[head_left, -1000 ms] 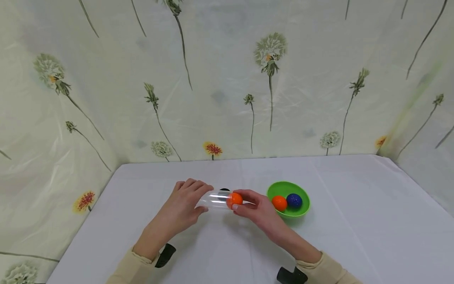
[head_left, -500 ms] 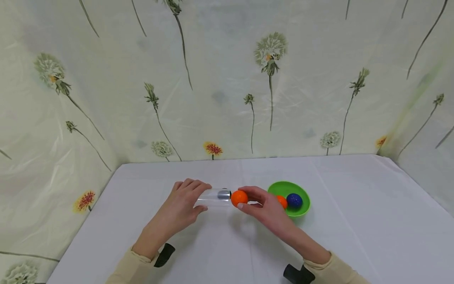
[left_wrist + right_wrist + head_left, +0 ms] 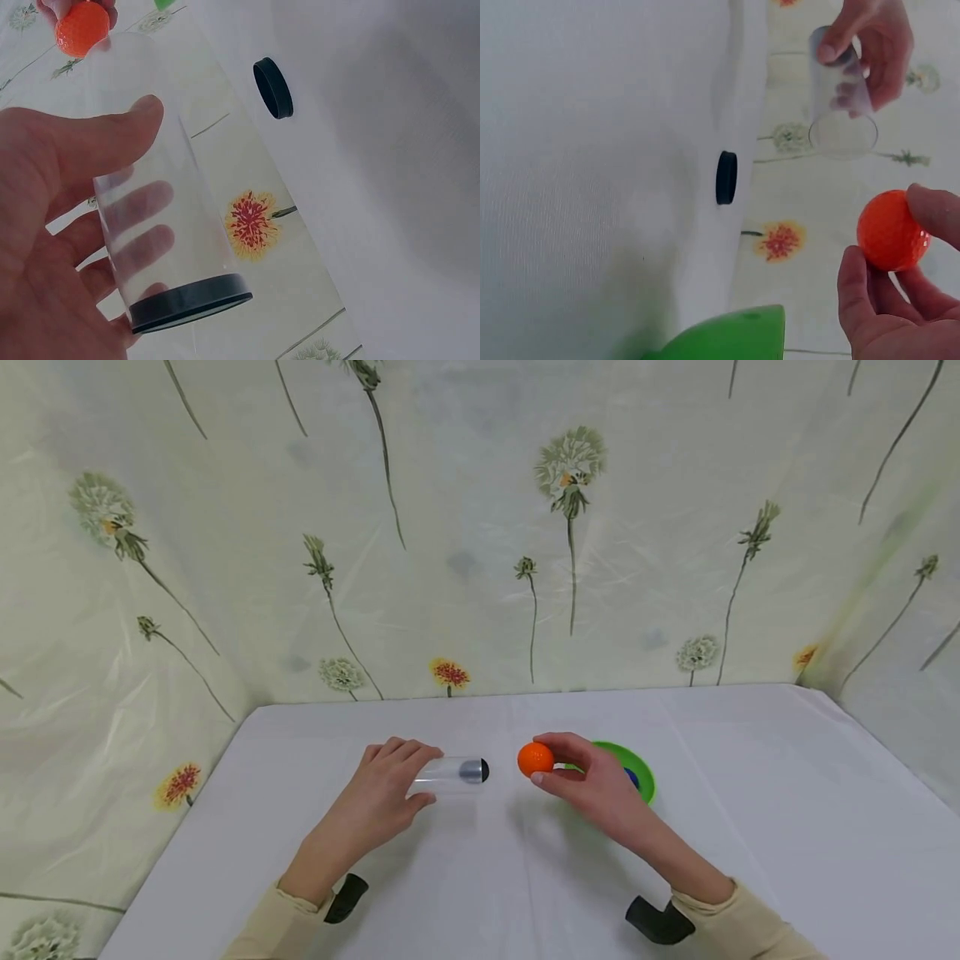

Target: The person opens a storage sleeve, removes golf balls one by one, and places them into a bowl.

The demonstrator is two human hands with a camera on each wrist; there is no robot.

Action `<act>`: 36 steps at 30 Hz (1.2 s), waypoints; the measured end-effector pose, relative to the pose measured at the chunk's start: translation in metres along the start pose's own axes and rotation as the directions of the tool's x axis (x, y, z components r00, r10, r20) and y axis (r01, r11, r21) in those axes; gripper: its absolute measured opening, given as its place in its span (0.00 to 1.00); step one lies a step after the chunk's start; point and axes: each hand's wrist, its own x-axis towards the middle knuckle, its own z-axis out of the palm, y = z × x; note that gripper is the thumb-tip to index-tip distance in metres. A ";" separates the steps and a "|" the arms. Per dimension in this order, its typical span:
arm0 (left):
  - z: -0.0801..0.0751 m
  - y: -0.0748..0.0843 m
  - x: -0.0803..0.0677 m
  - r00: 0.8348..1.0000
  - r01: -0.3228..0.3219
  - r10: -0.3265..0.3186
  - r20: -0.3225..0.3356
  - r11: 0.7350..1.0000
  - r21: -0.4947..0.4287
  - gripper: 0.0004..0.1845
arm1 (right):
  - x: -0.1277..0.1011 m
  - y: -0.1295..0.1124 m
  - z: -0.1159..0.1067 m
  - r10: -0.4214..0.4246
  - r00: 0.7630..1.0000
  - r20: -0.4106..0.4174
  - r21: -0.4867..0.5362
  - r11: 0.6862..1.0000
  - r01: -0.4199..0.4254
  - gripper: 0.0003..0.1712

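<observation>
My left hand (image 3: 382, 785) grips a clear plastic tube (image 3: 446, 774), fingers and thumb wrapped round it, held sideways above the table. In the left wrist view a black cap (image 3: 191, 301) closes its near end; its uncapped mouth points toward my right hand (image 3: 600, 785). That hand pinches a dimpled orange golf ball (image 3: 536, 760) between thumb and fingertips, a short gap from the tube's mouth. Nothing shows inside the tube. A black lid (image 3: 726, 178) lies on the table, partly seen through the tube in the head view.
Behind my right hand stands a green bowl (image 3: 618, 748), partly covered by it. A blue ball (image 3: 633, 779) shows at the bowl's edge of view. White cloth covers the table (image 3: 750, 802), and a flower-printed curtain (image 3: 480, 568) hangs behind it.
My right hand has drawn the orange golf ball out of the tube's mouth and carried it right and slightly up, covering more of the bowl. The left hand stays almost still with the tube.
</observation>
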 end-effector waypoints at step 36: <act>0.008 -0.006 -0.005 0.999 0.029 -0.029 0.016 0.999 -0.015 0.26 | -0.002 0.030 -0.076 -0.022 0.998 -0.061 -0.386 0.923 -0.003 0.28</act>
